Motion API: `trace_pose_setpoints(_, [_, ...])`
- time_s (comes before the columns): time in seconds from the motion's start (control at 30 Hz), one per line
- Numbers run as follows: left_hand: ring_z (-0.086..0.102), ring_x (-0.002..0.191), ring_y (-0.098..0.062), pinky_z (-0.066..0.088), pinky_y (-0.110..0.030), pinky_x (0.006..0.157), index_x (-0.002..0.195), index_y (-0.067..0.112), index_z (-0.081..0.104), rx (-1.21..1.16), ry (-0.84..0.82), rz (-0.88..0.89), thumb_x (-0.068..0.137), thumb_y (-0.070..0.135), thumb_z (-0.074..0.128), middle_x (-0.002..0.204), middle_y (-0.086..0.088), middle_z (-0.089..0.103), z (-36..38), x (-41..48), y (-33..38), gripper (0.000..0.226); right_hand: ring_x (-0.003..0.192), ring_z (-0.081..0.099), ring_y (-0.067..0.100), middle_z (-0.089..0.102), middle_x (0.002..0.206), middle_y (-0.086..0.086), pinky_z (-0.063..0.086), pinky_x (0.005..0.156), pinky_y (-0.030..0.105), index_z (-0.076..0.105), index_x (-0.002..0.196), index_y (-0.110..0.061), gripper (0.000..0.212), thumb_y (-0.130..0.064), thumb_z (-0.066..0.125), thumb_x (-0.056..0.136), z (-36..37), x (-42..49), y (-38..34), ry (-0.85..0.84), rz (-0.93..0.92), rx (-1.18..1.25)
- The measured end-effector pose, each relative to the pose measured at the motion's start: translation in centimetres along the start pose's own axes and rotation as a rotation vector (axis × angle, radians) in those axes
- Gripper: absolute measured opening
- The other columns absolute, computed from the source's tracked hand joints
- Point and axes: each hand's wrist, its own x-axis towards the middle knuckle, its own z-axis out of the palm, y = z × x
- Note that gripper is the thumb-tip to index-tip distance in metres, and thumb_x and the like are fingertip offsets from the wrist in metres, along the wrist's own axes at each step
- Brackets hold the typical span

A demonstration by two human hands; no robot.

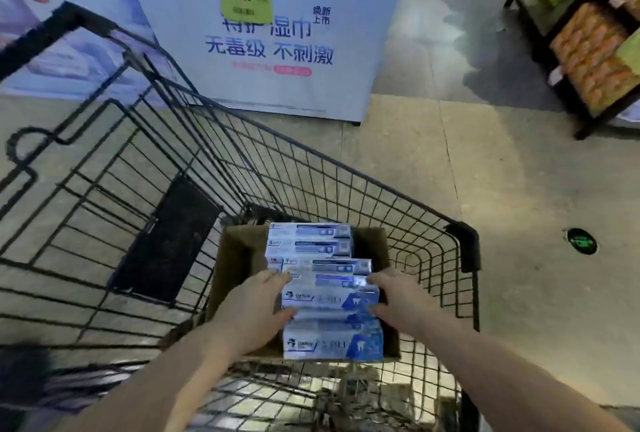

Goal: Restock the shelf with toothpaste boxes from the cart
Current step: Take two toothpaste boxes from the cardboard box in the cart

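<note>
Clamping a bundle of boxes (330, 300) from both ends, lower centre of frame, the left grip (256, 310) and right grip (398, 300) each grasp it with fingers curled on, evidently to lift several together. The bundle lies in a carton (239, 258) at the cart's (346, 170) near corner. More boxes sit behind it. Their count and the carton floor are hidden. The shelf (581, 126), upper right, is cropped and blurred.

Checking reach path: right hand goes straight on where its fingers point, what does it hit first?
The toothpaste boxes: the right hand seems to clasp the stack's right end, so nothing lies between; depth unclear.
</note>
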Motion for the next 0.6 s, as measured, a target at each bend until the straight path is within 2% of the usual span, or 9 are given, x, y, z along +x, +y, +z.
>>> trace_pose_setpoints(0.13, [0.04, 0.128, -0.01, 0.038, -0.028, 0.103, 0.143, 0.027, 0.03, -0.041, 0.0, -0.039, 0.087, 0.04, 0.056, 0.143, 0.009, 0.039, 1.9, 2.5, -1.0, 0.063, 0.127, 0.038, 0.019, 0.039, 0.14, -0.002, 0.039, 0.103, 0.036, 0.034, 0.138, -0.029, 0.062, -0.037, 0.061, 0.083, 1.8, 3.7, 1.0, -0.045, -0.043, -0.087])
trace_pose_setpoints(0.27, [0.036, 0.131, -0.012, 0.036, -0.03, 0.107, 0.144, 0.026, 0.027, -0.081, -0.001, -0.09, 0.087, 0.039, 0.057, 0.146, 0.008, 0.035, 3.3, 4.3, -1.9, 0.065, 0.132, 0.031, 0.021, 0.033, 0.145, -0.003, 0.034, 0.106, 0.037, 0.027, 0.141, -0.028, 0.067, -0.039, 0.06, 0.084, 3.9, 5.7, 1.4, -0.015, -0.073, -0.166])
trace_pose_setpoints(0.47, [0.033, 0.134, -0.012, 0.034, -0.033, 0.11, 0.144, 0.028, 0.026, -0.186, 0.009, -0.131, 0.088, 0.037, 0.057, 0.149, 0.009, 0.03, 4.3, 5.2, -2.9, 0.065, 0.121, 0.039, 0.02, 0.039, 0.137, -0.003, 0.038, 0.099, 0.034, 0.034, 0.133, -0.029, 0.065, -0.046, 0.063, 0.078, 5.1, 6.1, 1.3, 0.083, -0.059, -0.234])
trace_pose_setpoints(0.6, [0.038, 0.13, -0.012, 0.038, -0.031, 0.106, 0.142, 0.028, 0.03, -0.227, 0.037, -0.142, 0.09, 0.032, 0.055, 0.146, 0.008, 0.034, 4.5, 5.0, -4.0, 0.058, 0.117, 0.041, 0.018, 0.039, 0.135, -0.004, 0.042, 0.096, 0.034, 0.034, 0.132, -0.028, 0.066, -0.045, 0.065, 0.077, 5.8, 6.1, 1.3, 0.034, -0.046, -0.187])
